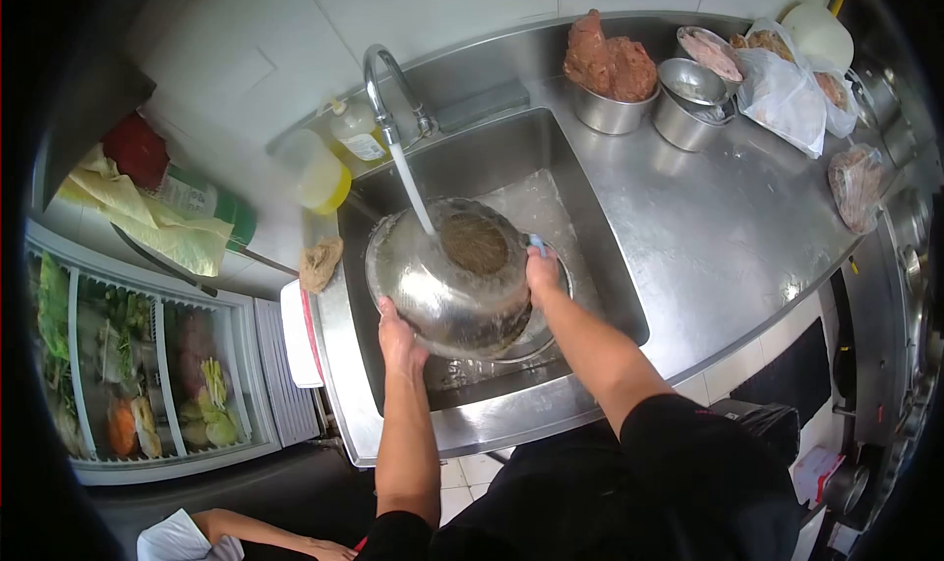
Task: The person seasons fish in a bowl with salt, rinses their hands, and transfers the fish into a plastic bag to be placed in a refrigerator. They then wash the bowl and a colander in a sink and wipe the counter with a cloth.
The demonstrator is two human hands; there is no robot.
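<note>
A big metal bowl (408, 281) is tilted over in the sink (482, 389), its outer side facing up, with a dark, rough-looking round base. Water runs onto it from the faucet (379, 89). At its lower left edge, my left hand (398, 335) grips the bowl, fingers partly hidden beneath. My right hand (541, 276) holds the right edge, and a small light blue thing (536, 244) shows by its fingertips; what it is I cannot make out. Another round metal vessel (562, 278) shows partly under the bowl.
Soap bottles (356, 133) and a yellow-bottomed plastic container (324, 182) stand left of the faucet. On the counter are metal pots with meat (610, 74) and plastic bags (782, 94). A glass-topped vegetable case (147, 364) is at left. Another person's arm (261, 531) shows at lower left.
</note>
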